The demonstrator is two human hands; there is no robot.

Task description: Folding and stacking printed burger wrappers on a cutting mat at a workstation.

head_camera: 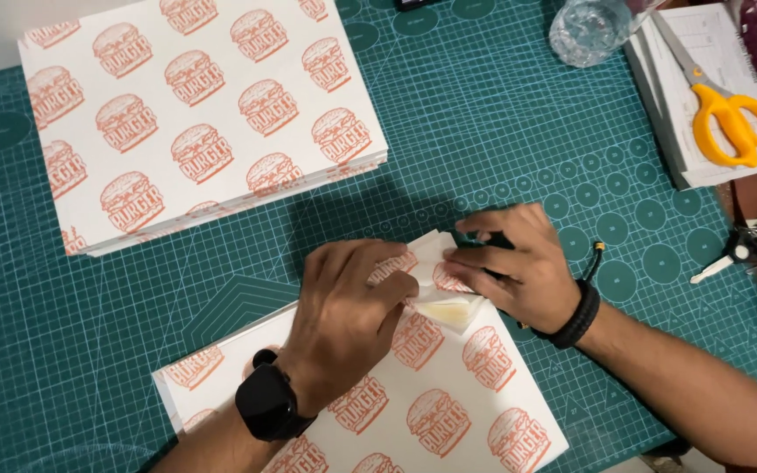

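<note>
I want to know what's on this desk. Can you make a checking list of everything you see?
Surface: green cutting mat with grid lines and circles.
Job's things: printed sheet, its far corner folded over; both hands press on the fold.
Clutter: paper stack at far left; scissors with yellow handles on a white pad; clear bottle; keys.
Grippers: left hand flat on the sheet, wearing a black watch; right hand pinching the fold, black wristband.
Cables: nothing seen.
Surroundings: pale surface beyond the mat at far left.
</note>
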